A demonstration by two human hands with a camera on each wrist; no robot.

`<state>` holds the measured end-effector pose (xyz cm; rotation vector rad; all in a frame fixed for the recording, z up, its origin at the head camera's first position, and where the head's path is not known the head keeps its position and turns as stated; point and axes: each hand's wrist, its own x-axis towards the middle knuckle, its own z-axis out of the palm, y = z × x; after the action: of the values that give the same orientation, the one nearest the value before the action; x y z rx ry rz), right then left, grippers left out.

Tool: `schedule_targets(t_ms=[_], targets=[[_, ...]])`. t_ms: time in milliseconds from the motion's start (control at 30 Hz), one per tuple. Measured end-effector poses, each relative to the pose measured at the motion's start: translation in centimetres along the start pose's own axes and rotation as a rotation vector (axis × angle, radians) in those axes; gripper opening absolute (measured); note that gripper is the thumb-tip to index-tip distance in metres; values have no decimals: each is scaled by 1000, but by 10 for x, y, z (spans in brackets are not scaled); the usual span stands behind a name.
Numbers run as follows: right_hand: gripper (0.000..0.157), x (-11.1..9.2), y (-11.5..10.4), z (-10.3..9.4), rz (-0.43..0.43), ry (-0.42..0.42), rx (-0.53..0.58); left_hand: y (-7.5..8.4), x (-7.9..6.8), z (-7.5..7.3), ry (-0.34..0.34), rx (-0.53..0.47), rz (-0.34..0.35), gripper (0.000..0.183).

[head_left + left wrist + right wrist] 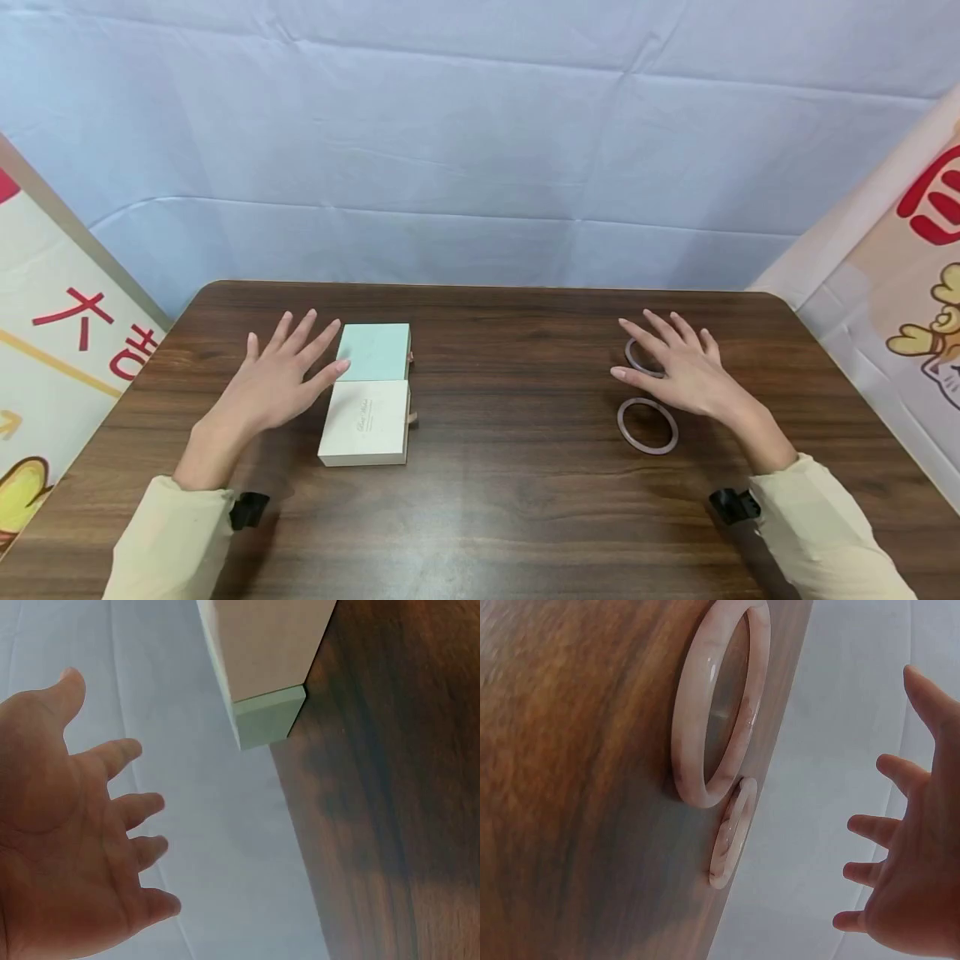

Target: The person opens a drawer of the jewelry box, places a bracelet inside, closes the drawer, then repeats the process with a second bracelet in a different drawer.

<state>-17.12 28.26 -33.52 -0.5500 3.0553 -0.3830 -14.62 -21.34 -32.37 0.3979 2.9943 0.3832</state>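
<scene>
My left hand [273, 385] is spread above the table beside two flat boxes, its thumb overlapping the mint-green box [377, 350] in the head view. Nearer to me lies the white box [366, 425], with printed lettering on its lid and a small ribbon tab at its right side. On the other side, my right hand [684, 372] hovers with fingers spread and holds nothing. Beneath it lie two pinkish bangles: the near bangle [622, 425] shows whole, while the far bangle [630, 357] is partly hidden by the fingers. Both bangles [692, 712] show marbled colouring in the right wrist view.
The dark wooden table [510, 500] has rounded far corners. A pale cloth [450, 150] hangs behind it. Printed banners stand at the left [67, 333] and right [885, 292]. A black wrist camera [248, 510] sits at the left cuff, another [733, 505] at the right.
</scene>
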Motion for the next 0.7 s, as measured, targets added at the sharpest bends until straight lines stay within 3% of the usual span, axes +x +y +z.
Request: schedule_targets(t_ms=[300, 500, 700], targets=[[71, 1, -3, 3, -42, 43, 33, -8, -3, -4, 6, -80, -30, 74], [64, 0, -5, 4, -83, 67, 65, -16, -2, 0, 21, -174, -40, 42], [54, 0, -6, 7, -137, 89, 92, -22, -1, 4, -42, -268, -50, 22]])
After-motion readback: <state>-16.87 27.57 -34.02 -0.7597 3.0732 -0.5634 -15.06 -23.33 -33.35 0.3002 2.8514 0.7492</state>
